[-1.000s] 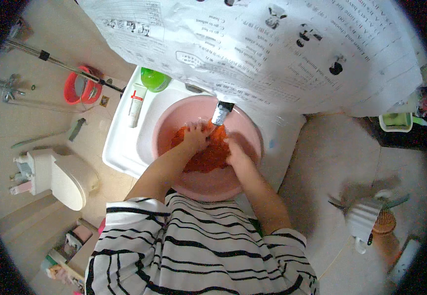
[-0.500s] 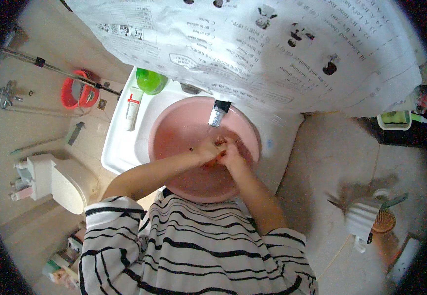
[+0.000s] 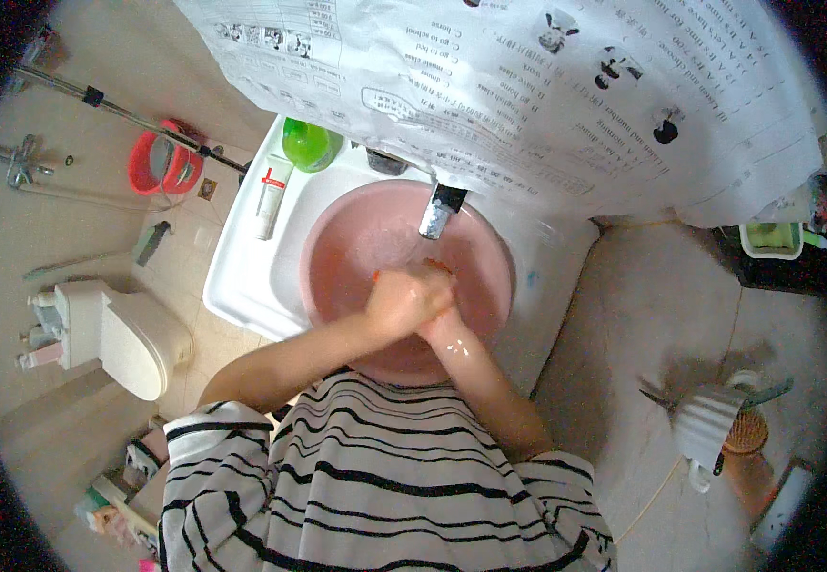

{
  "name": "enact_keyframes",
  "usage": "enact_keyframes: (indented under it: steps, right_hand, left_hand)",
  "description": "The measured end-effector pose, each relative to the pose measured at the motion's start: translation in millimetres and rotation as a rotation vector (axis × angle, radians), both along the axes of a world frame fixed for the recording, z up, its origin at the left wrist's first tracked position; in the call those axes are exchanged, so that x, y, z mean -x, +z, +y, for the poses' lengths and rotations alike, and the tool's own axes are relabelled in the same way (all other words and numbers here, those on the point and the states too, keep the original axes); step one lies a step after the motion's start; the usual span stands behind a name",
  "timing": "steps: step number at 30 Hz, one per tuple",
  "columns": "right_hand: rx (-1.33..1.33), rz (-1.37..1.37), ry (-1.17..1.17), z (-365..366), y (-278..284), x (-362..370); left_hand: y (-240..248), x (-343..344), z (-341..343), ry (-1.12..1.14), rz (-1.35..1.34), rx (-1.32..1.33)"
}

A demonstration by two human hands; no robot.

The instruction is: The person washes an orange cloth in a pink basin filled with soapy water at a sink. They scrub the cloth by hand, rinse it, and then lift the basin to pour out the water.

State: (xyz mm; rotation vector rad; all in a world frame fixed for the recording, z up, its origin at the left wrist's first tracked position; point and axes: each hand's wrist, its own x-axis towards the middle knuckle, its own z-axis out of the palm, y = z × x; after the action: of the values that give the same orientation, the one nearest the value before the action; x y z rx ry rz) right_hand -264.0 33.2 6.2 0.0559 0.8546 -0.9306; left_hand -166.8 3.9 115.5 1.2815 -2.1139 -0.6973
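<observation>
Over a pink basin [image 3: 504, 286] that stands in the white sink, both my hands are clasped together. My left hand [image 3: 402, 297] is closed and lies on top, covering most of the other. Beneath and beside it, my right hand [image 3: 442, 310] is closed too, with a wet shine at the wrist. Small orange-red bits [image 3: 436, 264] peek out at the edges of the hands; their kind is hidden. The chrome tap [image 3: 434, 221] is just beyond my hands. Bubbling water [image 3: 385, 248] shows in the basin.
A green bottle [image 3: 307, 145] and a white tube [image 3: 270, 202] stand or lie on the sink's left ledge. Printed paper sheets [image 3: 528, 105] hang across the far side. Leftward are a toilet [image 3: 137, 343] and a red bucket [image 3: 147, 162]; a brush [image 3: 745, 434] is at right.
My hands have come up a little and pressed together, with the left now covering the right. Churning water has appeared in the basin. The whole view has shifted slightly.
</observation>
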Motion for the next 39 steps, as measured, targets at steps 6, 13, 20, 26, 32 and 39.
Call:
enact_keyframes:
  steps: [6,13,20,26,32,39]
  right_hand:
    - [0.131,0.36,0.202,-12.3,59.2,28.4]
    - [0.367,0.628,0.591,-23.3,123.9,68.7]
    - [0.547,0.846,0.803,-21.9,112.3,92.1]
    - [0.572,0.592,0.486,-21.2,139.6,77.6]
    - [0.636,1.225,0.639,-19.6,136.0,105.0]
    - [0.528,1.129,0.921,-24.9,166.8,113.2]
  left_hand:
    - [-7.7,-11.1,-1.8,0.082,0.338,-0.517]
    - [-7.5,-71.2,-16.4,0.149,1.021,-1.062]
    - [-16.4,-73.7,-16.4,-0.182,0.448,-0.94]
    - [-30.1,-37.5,-2.4,-0.304,0.14,-0.505]
    - [-3.5,-67.3,-2.6,-0.118,0.079,-0.413]
    - [32.1,-100.0,-8.3,0.106,0.6,-0.791]
